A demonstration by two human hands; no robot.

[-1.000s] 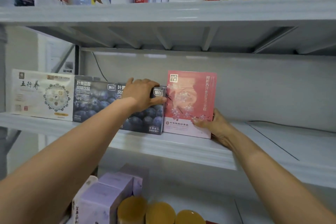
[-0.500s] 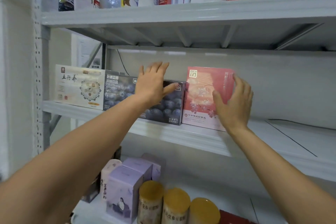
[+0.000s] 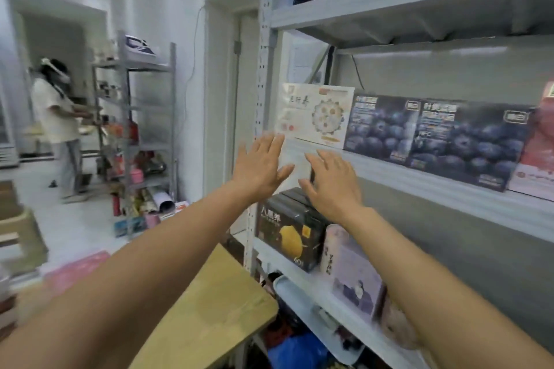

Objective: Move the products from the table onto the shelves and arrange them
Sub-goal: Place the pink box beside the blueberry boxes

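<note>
Off the shelf's (image 3: 419, 180) left front edge, both hands are hovering with wide, empty grips. Left hand (image 3: 260, 169) is lying nearer the wooden surface (image 3: 215, 302) below-left than right hand (image 3: 331, 184).

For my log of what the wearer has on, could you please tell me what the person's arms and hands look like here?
Both forearms are bare as far as the picture shows, with no sleeve in view. The left hand and right hand wear no gloves, and I can make out no ring, watch or bracelet, though the picture is slightly blurred.
</note>
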